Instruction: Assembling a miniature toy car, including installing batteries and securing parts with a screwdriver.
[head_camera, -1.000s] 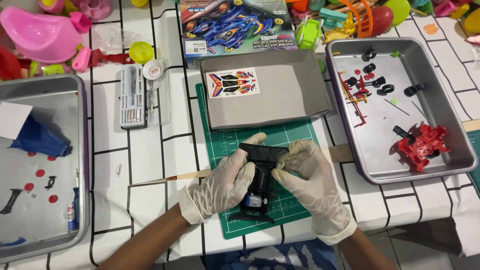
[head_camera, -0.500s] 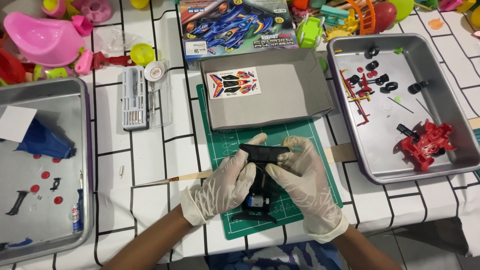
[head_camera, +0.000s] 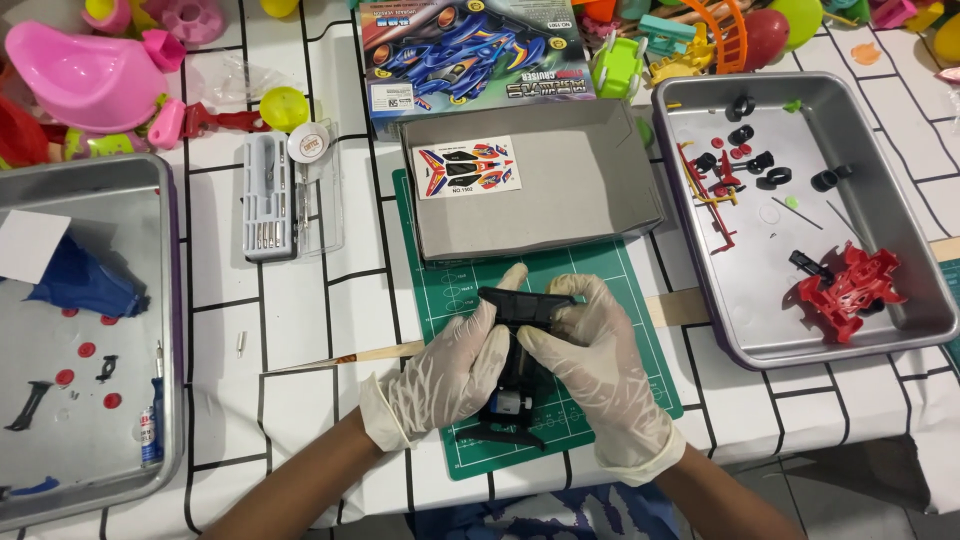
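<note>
Barely anything is shifting versus half a second back: both hands are staying clamped on the black chassis (head_camera: 520, 370) over the green cutting mat (head_camera: 600, 300), the whole view just sliding a touch; the part itself is sitting where it was.

Left hand (head_camera: 440, 375) is curling round the chassis's left flank, fingers closed, thumb up at the front crosspiece; right hand (head_camera: 590, 375) is wrapping the right flank, fingers folded over the top; both gloved, neither free. Front end is pointing away from the person, rear end nearest the table edge, a small motor-like silver-and-blue piece showing near the rear.

My read: this is a press or seat step on the chassis; doing it well means squeezing evenly from both sides, keeping the frame flat over the mat rather than twisting it; thin plastic arms at the front are looking easy to snap. Gloves are hiding the contact point, so working by feel and going slow.

Red frame (head_camera: 850, 290) and black tyres (head_camera: 760, 160) are waiting in the right tray (head_camera: 930, 290); screwdriver set (head_camera: 268, 195) and grey box lid (head_camera: 580, 180) are lying beyond the mat, near enough without letting go for long.
</note>
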